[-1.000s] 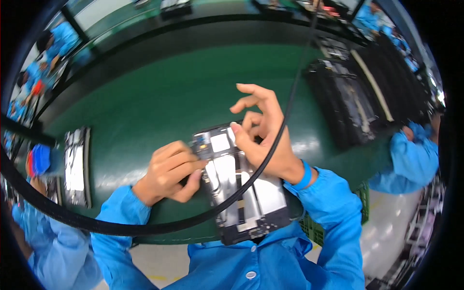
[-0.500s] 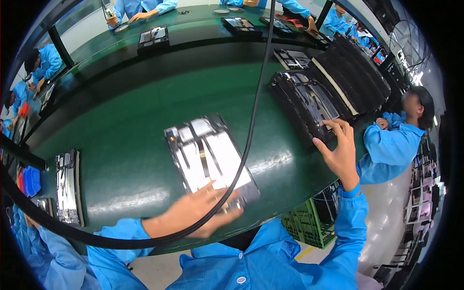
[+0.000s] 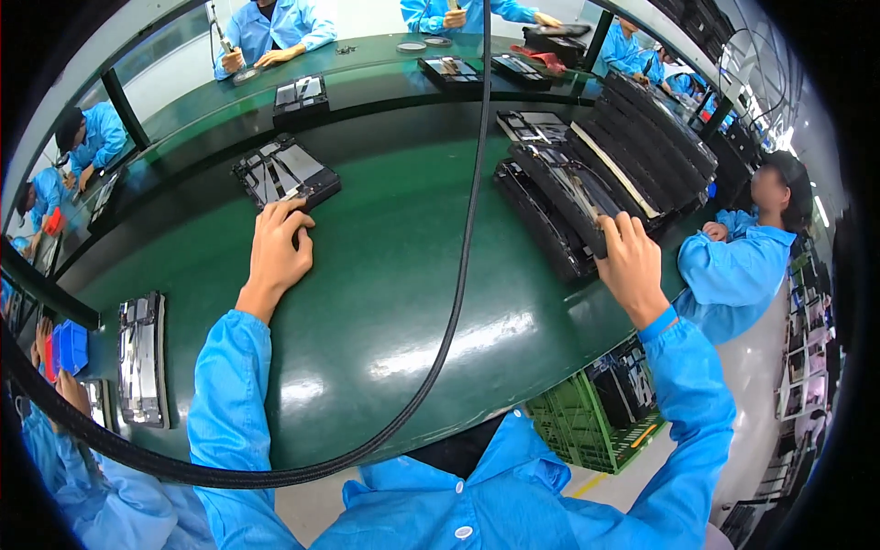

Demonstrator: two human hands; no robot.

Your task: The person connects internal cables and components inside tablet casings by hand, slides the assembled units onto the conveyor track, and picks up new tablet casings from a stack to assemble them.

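Note:
My left hand (image 3: pixel 278 257) reaches far over the table, its fingers closed on the near edge of an opened tablet-like device (image 3: pixel 293 172). That device is a flat dark frame with grey battery panels and dark strips, lying beside the black strip of the table. On the right, my right hand (image 3: pixel 632 266) grips the near end of another opened device (image 3: pixel 559 179), thumb and fingers around its edge. This device sits tilted on top of a black one (image 3: pixel 541 225) in a small pile. Its underside is partly hidden.
More black devices stand stacked (image 3: pixel 651 137) behind the pile. One opened device (image 3: pixel 143 362) lies at left, near a blue bin (image 3: pixel 69 346). A black cable (image 3: pixel 467 229) hangs across the view. Below the table edge is a green crate (image 3: pixel 573 422); a co-worker (image 3: pixel 742 247) is at right.
The opened device has gone from the near middle of the table to the far left, my left hand with it. My right hand has raised the near end of the pile's top device.

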